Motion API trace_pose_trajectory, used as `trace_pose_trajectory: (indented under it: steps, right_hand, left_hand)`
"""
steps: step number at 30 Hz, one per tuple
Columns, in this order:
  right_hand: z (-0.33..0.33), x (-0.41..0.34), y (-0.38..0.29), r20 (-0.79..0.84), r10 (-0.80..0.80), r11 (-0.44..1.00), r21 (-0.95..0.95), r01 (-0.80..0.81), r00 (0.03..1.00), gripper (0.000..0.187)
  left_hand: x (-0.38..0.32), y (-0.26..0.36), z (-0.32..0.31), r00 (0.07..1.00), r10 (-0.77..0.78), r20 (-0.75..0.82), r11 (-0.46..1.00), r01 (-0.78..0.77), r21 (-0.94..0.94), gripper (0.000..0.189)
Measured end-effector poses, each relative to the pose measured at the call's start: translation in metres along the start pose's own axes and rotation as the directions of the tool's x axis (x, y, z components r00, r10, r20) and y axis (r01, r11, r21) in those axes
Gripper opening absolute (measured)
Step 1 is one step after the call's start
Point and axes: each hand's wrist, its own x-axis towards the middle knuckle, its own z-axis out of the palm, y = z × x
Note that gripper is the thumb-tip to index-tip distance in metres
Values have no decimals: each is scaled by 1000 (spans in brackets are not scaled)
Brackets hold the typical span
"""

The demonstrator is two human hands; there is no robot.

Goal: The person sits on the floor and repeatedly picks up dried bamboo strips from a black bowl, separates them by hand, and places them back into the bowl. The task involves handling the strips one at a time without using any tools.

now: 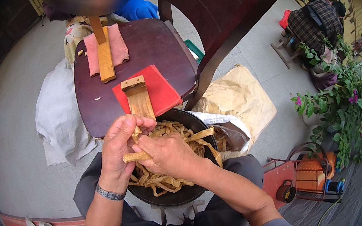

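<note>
My left hand [119, 142], with a metal-banded watch [110, 193] at its wrist, pinches the tip of a yellow-brown, fibrous-looking strip [137, 156] between thumb and fingers. My right hand [171, 155] is closed round the same material, and a short end pokes out towards the left wrist. Whether this is one piece or two is hidden by the fingers. Below both hands stands a black basin [167, 202] heaped with similar curled strips [165, 182]. Just beyond my fingertips, a wooden board with a raised end block [140, 101] lies on a folded red cloth [165, 91].
A dark wooden chair [156, 46] carries both cloths; a second wooden tool [106, 63] rests on the pink one [120, 46]. A person sits beyond it. Right of the basin are an open bag [234, 131] and beige sack [244, 91]. Another person [315, 24] bends near a flowering plant [347, 102].
</note>
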Motion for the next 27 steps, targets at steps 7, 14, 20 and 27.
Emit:
trace_pose_trajectory:
  steps: [7, 14, 20, 27]
  right_hand:
    - [-27, -6, 10, 237, 325, 898, 226, -377, 916, 31]
    - [-61, -11, 34, -6, 181, 982, -60, -181, 984, 41]
    - [-75, -15, 37, -86, -79, 959, -279, 52, 993, 66]
    - [-48, -22, -9, 30, -259, 938, -231, 259, 965, 49]
  left_hand:
    - [-5, -1, -7, 976, 200, -81, 837, -128, 532, 26]
    - [-4, 2, -17, 948, 92, 304, 444, -313, 840, 49]
    - [0, -10, -25, 869, -355, 345, 932, 301, 201, 58]
    - [-27, -44, 11, 932, -331, 145, 943, 328, 46, 47]
